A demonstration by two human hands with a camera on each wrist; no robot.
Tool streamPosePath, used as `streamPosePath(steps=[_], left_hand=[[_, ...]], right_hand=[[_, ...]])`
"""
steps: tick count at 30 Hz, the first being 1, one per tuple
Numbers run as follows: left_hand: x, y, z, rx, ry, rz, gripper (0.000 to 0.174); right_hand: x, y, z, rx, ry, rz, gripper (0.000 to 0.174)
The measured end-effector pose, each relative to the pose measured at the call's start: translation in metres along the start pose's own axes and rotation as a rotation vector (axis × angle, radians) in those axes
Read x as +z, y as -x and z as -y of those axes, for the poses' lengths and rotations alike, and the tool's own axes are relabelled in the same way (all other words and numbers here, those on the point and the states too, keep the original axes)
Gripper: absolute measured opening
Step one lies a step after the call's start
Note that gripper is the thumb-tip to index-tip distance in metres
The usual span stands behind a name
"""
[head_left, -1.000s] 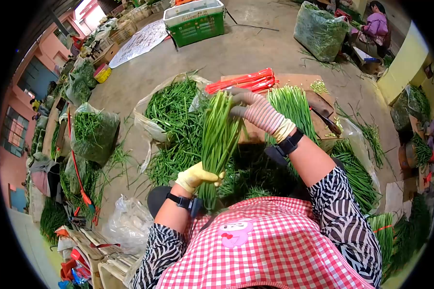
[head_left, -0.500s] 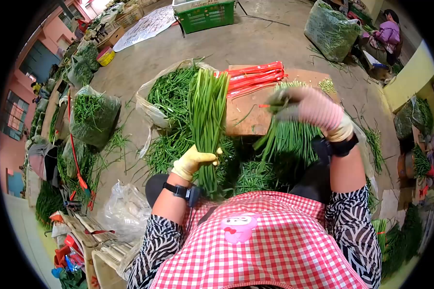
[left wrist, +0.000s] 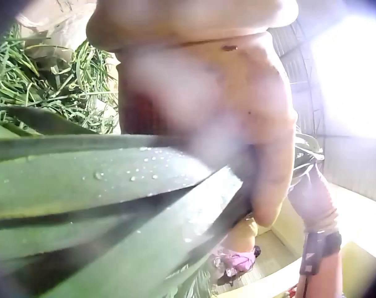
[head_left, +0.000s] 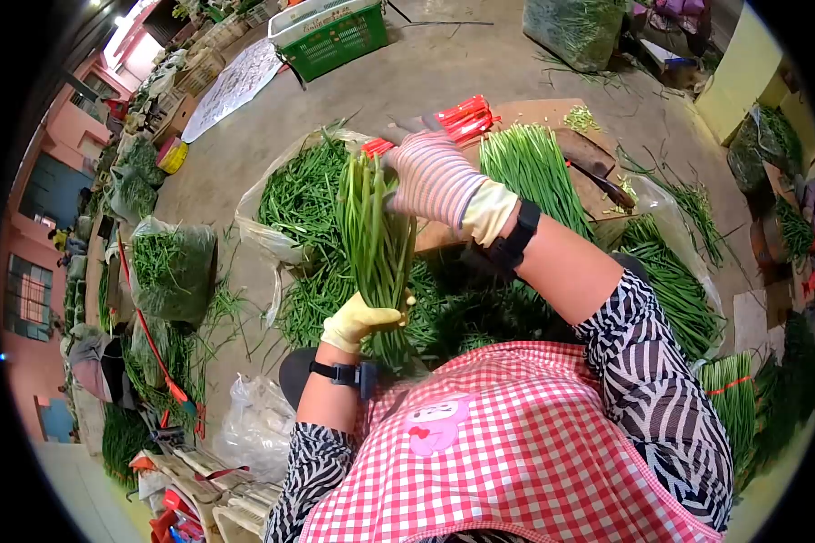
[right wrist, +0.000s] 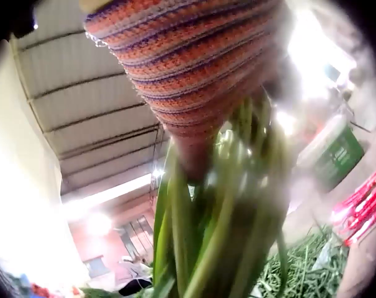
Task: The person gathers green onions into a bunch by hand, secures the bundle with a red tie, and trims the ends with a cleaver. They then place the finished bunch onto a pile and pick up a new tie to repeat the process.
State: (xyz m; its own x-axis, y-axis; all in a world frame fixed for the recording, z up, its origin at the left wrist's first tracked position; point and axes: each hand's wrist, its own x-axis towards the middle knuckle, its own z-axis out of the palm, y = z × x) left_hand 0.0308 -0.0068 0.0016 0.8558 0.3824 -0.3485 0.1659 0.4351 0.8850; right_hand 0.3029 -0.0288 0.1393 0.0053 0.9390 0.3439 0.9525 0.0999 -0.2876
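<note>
The left hand (head_left: 362, 322), in a yellow glove, grips the lower part of an upright bundle of green stalks (head_left: 371, 235). In the left wrist view the fingers (left wrist: 206, 93) wrap round the broad wet leaves (left wrist: 82, 180). At the bundle's top is the right hand (head_left: 435, 176), in a striped glove; in the right wrist view its fingers reach down among the stalks (right wrist: 225, 236). Its fingertips are partly hidden there. More stalks (head_left: 530, 167) lie on a board (head_left: 552, 113) beside red ties (head_left: 466, 118).
A dark-handled knife (head_left: 611, 188) lies at the board's right. An open bag of cut greens (head_left: 299, 195) stands left of the bundle, with more greens (head_left: 666, 290) at the right. Farther off are a green crate (head_left: 335, 41) and a filled bag (head_left: 172, 271).
The right hand has moved left from over the stalks on the board back to the top of the bundle. The left hand keeps its grip; the head view has shifted.
</note>
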Motion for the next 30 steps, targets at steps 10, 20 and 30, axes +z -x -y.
streamPosePath(steps=[10, 20, 30], left_hand=[[-0.003, -0.01, 0.004, 0.124, -0.176, -0.1, 0.044], [-0.005, -0.009, 0.007, 0.153, -0.168, -0.103, 0.04], [-0.008, -0.003, 0.005, 0.085, 0.094, -0.002, 0.045]], right_hand=[[0.04, 0.007, -0.023, -0.149, -0.634, -0.305, 0.039], [0.04, 0.012, -0.035, 0.156, -1.055, 0.004, 0.038], [-0.101, 0.036, -0.08, 0.116, -1.332, -0.421, 0.03]])
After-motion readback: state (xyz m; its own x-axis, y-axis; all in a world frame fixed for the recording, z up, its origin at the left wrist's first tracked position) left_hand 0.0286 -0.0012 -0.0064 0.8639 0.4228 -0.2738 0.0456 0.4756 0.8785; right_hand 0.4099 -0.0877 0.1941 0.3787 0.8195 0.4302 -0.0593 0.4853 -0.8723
